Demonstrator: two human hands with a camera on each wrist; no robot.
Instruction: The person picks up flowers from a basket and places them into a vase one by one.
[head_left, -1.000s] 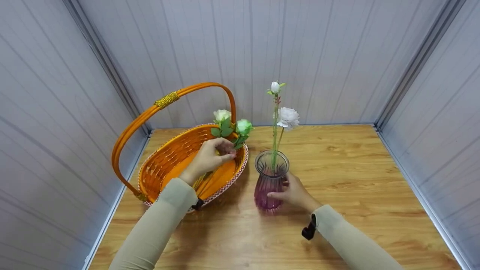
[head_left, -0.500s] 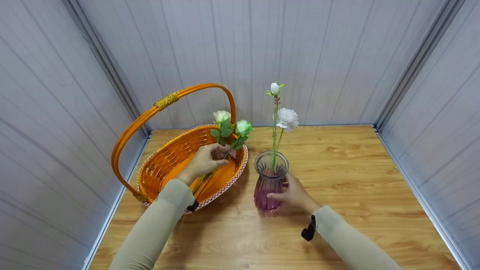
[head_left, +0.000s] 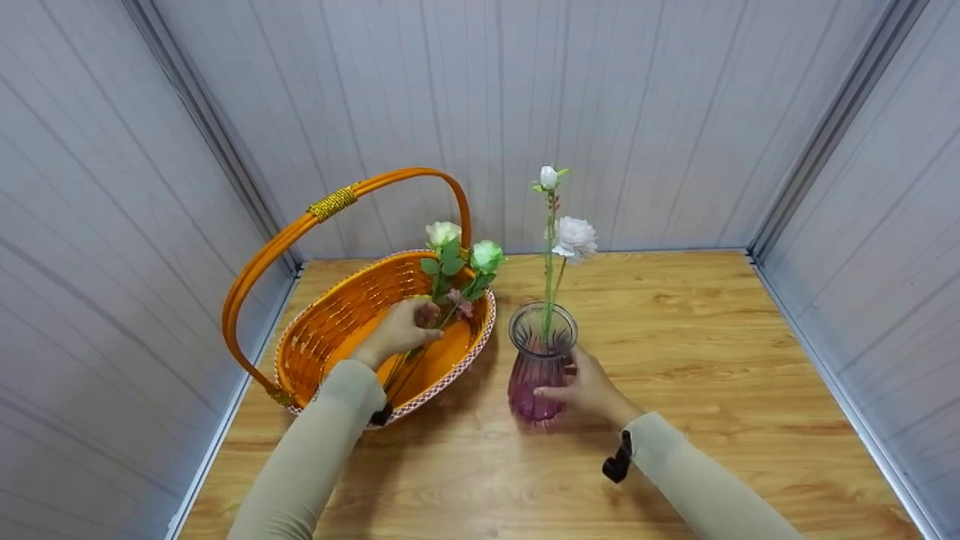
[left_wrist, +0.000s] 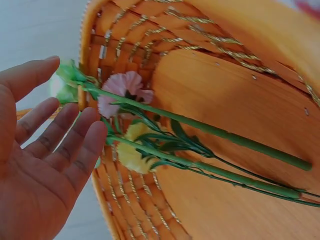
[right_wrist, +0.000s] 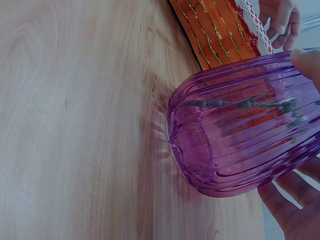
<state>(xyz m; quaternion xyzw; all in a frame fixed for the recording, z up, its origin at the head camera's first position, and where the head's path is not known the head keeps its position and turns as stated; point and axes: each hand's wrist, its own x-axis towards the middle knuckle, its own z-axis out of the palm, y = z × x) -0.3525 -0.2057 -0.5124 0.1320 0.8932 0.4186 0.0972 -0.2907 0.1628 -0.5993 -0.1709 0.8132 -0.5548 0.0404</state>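
Observation:
My left hand (head_left: 401,328) reaches into the orange wicker basket (head_left: 337,307), over the flower stems. In the left wrist view its fingers are spread and nearly straight, with nothing gripped. Beneath them lie a pink carnation (left_wrist: 125,92), a yellow flower (left_wrist: 131,150) and long green stems (left_wrist: 220,132). A cream rose (head_left: 444,233) and a pale green rose (head_left: 487,256) lean on the basket's far right rim. With thumb and fingers around its side, my right hand (head_left: 590,386) holds a purple ribbed glass vase (head_left: 534,382). Inside it stand a white bud (head_left: 549,177) and a full white flower (head_left: 575,238).
The basket's tall arched handle (head_left: 334,202) rises above its left side. Both basket and vase stand on a wooden table (head_left: 690,337), enclosed by pale panel walls (head_left: 600,105) at the back and sides.
My left hand has drawn back down and left from the rose heads, uncovering the pink carnation at the basket's right end. My right hand and the vase stay in place.

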